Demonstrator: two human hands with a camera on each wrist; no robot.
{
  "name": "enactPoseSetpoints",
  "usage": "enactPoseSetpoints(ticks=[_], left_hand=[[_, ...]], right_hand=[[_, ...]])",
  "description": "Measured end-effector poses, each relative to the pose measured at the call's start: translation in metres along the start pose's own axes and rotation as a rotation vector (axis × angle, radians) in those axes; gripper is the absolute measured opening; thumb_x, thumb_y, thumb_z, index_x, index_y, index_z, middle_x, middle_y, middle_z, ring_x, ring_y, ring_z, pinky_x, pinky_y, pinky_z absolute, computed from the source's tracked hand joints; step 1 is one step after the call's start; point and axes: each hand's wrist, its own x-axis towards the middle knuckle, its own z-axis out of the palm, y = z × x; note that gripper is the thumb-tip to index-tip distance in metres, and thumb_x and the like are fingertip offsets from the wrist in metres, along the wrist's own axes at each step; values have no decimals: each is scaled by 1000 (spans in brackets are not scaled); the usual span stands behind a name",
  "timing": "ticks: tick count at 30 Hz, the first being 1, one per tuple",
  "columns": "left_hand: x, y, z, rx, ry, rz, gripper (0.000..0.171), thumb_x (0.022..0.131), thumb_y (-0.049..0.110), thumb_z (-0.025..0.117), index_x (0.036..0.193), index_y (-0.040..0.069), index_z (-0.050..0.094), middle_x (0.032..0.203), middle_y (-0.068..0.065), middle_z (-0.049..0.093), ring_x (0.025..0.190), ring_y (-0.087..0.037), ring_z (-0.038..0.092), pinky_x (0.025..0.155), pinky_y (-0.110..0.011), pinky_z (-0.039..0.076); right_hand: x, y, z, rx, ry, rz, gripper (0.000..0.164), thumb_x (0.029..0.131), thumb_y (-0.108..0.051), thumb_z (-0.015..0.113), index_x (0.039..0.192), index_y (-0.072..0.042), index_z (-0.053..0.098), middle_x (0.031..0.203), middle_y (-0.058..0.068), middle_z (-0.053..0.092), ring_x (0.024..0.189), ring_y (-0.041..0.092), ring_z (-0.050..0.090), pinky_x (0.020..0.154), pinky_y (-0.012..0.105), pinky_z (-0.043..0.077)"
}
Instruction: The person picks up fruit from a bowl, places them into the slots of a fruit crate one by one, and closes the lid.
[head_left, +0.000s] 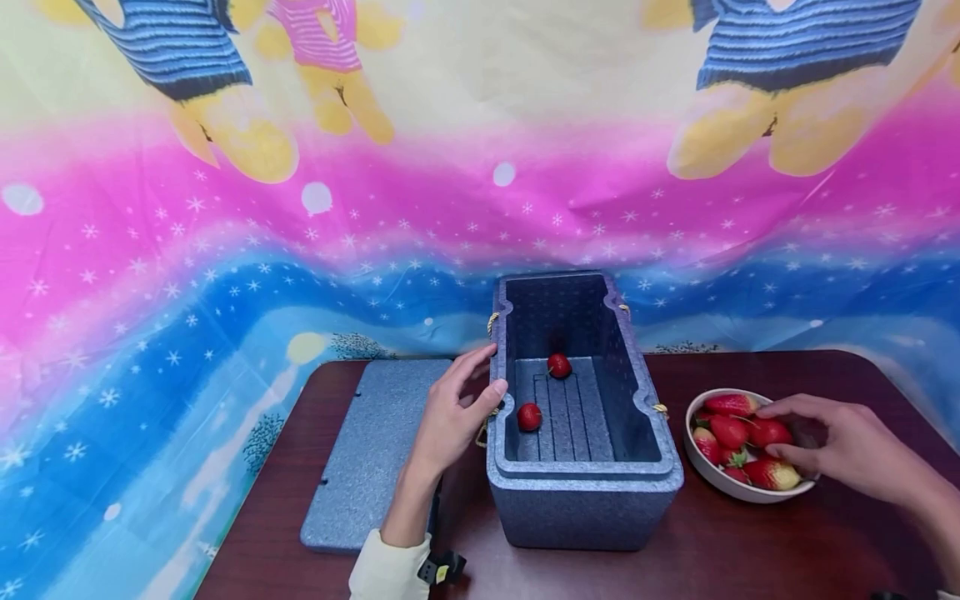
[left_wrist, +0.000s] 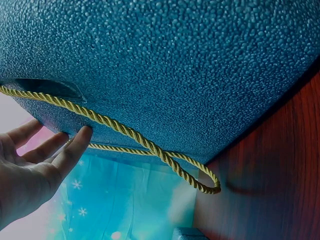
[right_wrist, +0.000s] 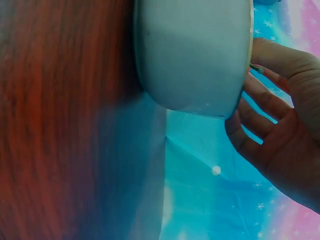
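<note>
A blue-grey foam box (head_left: 585, 508) stands uncovered, with two red cherries (head_left: 559, 365) on its ribbed floor. My left hand (head_left: 450, 408) rests its fingertips on the box's left rim; in the left wrist view the fingers are spread beside the wall, near a gold rope handle (left_wrist: 130, 131). To the right, a white bowl (head_left: 705, 467) holds strawberries (head_left: 772, 473) and red cherries. My right hand (head_left: 847, 437) reaches over its rim, thumb and index finger on either side of a cherry (head_left: 767, 432) among the fruit. In the right wrist view the bowl's wall hides that fruit.
The foam lid (head_left: 367, 467) lies flat left of the box. All stand on a dark reddish wooden table (head_left: 720, 550). A printed cloth (head_left: 450, 200) hangs right behind the table's back edge. A black strap (head_left: 442, 568) circles the left wrist.
</note>
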Motion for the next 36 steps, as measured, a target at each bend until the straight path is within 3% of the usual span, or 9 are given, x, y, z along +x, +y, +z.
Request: enactPoseSetpoints(ticks=[6, 10, 14, 17, 22, 28, 34, 36], left_hand=[[0, 0, 0, -6, 4, 0, 54, 103, 34, 72, 155, 25, 58, 159, -4, 57, 140, -27, 63, 110, -61, 54], [1, 0, 0, -2, 4, -1, 54, 103, 34, 72, 155, 25, 59, 158, -3, 57, 140, -26, 63, 111, -60, 55], [1, 0, 0, 1, 6, -1, 54, 103, 34, 72, 155, 25, 59, 158, -3, 57, 140, -27, 63, 111, -60, 54], [1, -1, 0, 1, 8, 1, 54, 103, 33, 72, 155, 25, 59, 158, -3, 57, 140, -27, 63, 111, -60, 54], [1, -2, 0, -1, 9, 2, 54, 103, 33, 72, 155, 24, 59, 159, -3, 57, 140, -27, 63, 111, -61, 54], [0, -2, 1, -7, 4, 0, 55, 103, 32, 72, 155, 24, 59, 158, -4, 57, 140, -26, 64, 110, -58, 55], [0, -1, 0, 1, 3, -6, 55, 103, 34, 72, 155, 25, 58, 159, -3, 57, 140, -25, 64, 110, -52, 57], [0, -1, 0, 2, 2, -3, 55, 103, 34, 72, 155, 25, 58, 159, -3, 57, 139, -25, 64, 110, -51, 57]], right_hand=[[3, -5, -11, -58, 41, -10, 55, 65, -14, 102, 111, -32, 79, 97, -6, 77, 78, -10, 56, 65, 7, 39], [8, -11, -18, -63, 92, -54, 62, 60, -12, 103, 111, -36, 78, 104, -18, 74, 92, -22, 54, 72, 3, 39], [14, -19, -24, -49, 127, -85, 66, 58, -12, 104, 114, -36, 78, 112, -31, 66, 106, -33, 43, 79, 0, 38], [20, -27, -29, -24, 135, -92, 67, 59, -8, 103, 117, -33, 79, 114, -32, 64, 102, -33, 48, 78, -1, 42], [32, -42, -38, 0, 169, -112, 70, 58, -1, 102, 118, -29, 81, 109, -21, 71, 93, -29, 55, 74, 0, 47], [51, -64, -54, 19, 211, -158, 69, 60, 2, 100, 119, -27, 81, 113, -36, 64, 92, -28, 57, 78, 1, 47], [72, -84, -62, 80, 165, -105, 63, 70, -1, 98, 125, -25, 80, 114, -8, 76, 91, -28, 60, 79, -3, 47], [80, -89, -63, 102, 157, -99, 62, 73, -1, 97, 126, -26, 80, 114, -7, 76, 92, -27, 62, 81, -4, 46]])
